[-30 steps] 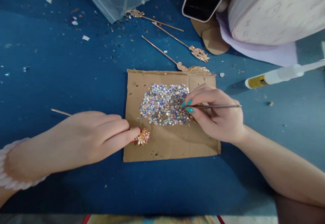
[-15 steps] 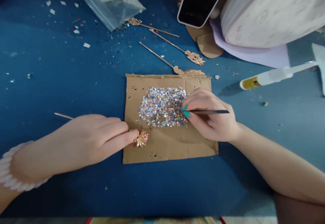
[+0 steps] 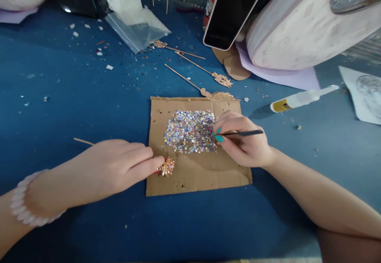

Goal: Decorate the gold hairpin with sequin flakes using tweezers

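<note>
My left hand point(image 3: 122, 165) is closed on a gold hairpin point(image 3: 167, 167); its ornate flower-like head with pinkish stones pokes out past the fingertips, and the thin stick shows behind the hand. A dark, slim pointed tool, seemingly tweezers point(image 3: 248, 133), is pinched in my right hand point(image 3: 245, 140). The tip of that tool is at the right edge of a spread of small shiny rhinestones point(image 3: 190, 130), mostly silver, blue and pink. These lie on a piece of brown cardboard point(image 3: 202, 175). Green nails show on my right thumb and finger.
Beyond the cardboard lie several gold hairpins point(image 3: 222, 79) and a clear plastic bag point(image 3: 137, 34). A phone point(image 3: 233, 10) leans at the back beside a pale rounded object point(image 3: 285, 28). A glue bottle point(image 3: 281, 105) lies to the right. Small flakes dot the blue table point(image 3: 74, 96).
The view has tilted up slightly, showing more of the table's back. My right hand keeps its pinch at the rhinestones, and the left still holds the hairpin in about the same place.
</note>
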`<state>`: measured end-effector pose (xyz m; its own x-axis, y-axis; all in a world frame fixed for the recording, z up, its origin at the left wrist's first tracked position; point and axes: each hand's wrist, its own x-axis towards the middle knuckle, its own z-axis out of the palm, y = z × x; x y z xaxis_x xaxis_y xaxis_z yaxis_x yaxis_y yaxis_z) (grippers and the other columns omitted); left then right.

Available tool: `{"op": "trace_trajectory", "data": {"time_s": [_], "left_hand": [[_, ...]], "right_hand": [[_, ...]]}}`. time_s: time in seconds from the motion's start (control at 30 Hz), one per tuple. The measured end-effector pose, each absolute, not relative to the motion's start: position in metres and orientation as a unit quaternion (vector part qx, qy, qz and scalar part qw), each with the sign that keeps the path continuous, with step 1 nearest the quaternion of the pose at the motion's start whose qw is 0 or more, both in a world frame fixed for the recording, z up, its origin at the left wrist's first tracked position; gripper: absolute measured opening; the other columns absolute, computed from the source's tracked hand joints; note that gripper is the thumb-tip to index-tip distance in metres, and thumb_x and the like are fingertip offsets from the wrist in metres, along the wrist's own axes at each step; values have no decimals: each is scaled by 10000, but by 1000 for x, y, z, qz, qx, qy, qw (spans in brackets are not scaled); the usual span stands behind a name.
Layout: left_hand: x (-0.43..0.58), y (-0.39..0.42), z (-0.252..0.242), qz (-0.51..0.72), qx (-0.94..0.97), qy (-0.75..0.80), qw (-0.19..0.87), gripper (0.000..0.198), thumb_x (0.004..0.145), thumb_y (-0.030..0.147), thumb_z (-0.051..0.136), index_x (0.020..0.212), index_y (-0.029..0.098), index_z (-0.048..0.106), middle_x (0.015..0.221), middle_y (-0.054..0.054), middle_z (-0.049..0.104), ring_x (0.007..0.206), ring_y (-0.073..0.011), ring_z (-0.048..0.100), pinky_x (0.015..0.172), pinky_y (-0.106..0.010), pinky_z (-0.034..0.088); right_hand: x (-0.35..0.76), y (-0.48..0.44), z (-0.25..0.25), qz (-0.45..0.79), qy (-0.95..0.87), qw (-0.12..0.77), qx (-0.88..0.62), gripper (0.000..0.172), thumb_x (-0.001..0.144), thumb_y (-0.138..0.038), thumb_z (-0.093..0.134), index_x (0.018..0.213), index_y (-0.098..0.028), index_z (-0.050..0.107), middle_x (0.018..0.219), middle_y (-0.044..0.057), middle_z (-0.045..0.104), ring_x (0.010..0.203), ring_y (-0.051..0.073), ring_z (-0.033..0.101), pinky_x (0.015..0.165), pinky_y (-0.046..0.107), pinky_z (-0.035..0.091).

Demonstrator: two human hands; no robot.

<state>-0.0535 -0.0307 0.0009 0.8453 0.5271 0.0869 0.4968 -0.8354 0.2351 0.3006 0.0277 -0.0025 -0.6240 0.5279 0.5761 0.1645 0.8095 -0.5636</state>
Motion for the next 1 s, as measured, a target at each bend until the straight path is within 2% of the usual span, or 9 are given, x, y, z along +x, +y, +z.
{"op": "trace_trajectory", "data": {"time_s": [0.13, 0.4, 0.57, 0.8, 1.0], "left_hand": [[-49, -26, 6, 101, 971, 204, 67, 359, 1216, 206, 292, 1346, 189, 627, 906, 8, 708, 710, -172, 584, 651, -345, 378], [-49, -27, 3, 106, 969, 208, 84, 299, 1153, 102, 424, 1381, 184, 600, 953, 0, 708, 765, -181, 601, 673, -350, 406], [-47, -26, 6, 105, 970, 209, 71, 274, 1185, 154, 375, 1338, 183, 600, 884, 7, 665, 727, -186, 580, 660, -366, 383], [-51, -26, 4, 90, 970, 211, 73, 290, 1195, 149, 361, 1382, 188, 579, 949, 6, 687, 774, -186, 602, 680, -362, 408], [-52, -27, 6, 87, 972, 207, 73, 296, 1171, 117, 405, 1396, 191, 583, 987, -2, 713, 787, -182, 621, 693, -356, 429]], "right_hand": [[302, 29, -2, 248, -872, 377, -188, 243, 909, -54, 627, 1064, -241, 608, 855, 39, 701, 754, 208, 677, 697, 362, 590], [303, 30, -5, 226, -876, 376, -199, 233, 911, -64, 621, 1062, -241, 618, 850, 38, 703, 760, 202, 698, 678, 358, 616], [302, 30, -6, 211, -876, 383, -202, 221, 917, -59, 627, 1061, -226, 633, 846, 47, 711, 762, 200, 704, 676, 357, 622], [300, 28, -3, 193, -880, 369, -229, 163, 1006, -89, 706, 1089, -230, 711, 941, 55, 814, 884, 204, 780, 778, 354, 672], [298, 28, -5, 178, -866, 380, -272, 161, 1001, -90, 717, 1036, -238, 769, 948, 41, 840, 923, 207, 811, 834, 363, 689]]}}
